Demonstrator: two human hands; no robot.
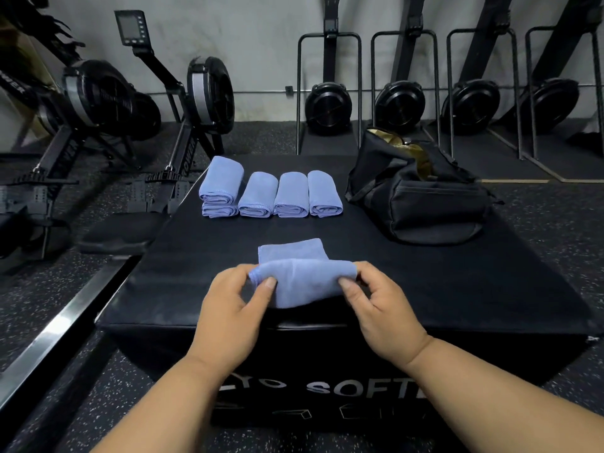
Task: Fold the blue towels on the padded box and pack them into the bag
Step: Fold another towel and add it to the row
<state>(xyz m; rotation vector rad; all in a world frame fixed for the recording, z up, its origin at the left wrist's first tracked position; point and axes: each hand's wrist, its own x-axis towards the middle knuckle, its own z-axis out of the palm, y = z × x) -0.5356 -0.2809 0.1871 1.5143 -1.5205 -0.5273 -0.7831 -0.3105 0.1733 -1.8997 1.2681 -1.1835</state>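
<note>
A blue towel lies half folded near the front edge of the black padded box. My left hand pinches its left corner between thumb and fingers. My right hand pinches its right corner the same way, and the held edge is lifted over the flat part behind it. Several folded blue towels sit in a row at the back of the box, the leftmost two stacked. A black bag with its top open stands at the back right of the box.
Rowing machines stand on the speckled floor to the left. More rowers are stored upright against the back wall. A metal rail runs along the floor at the left of the box.
</note>
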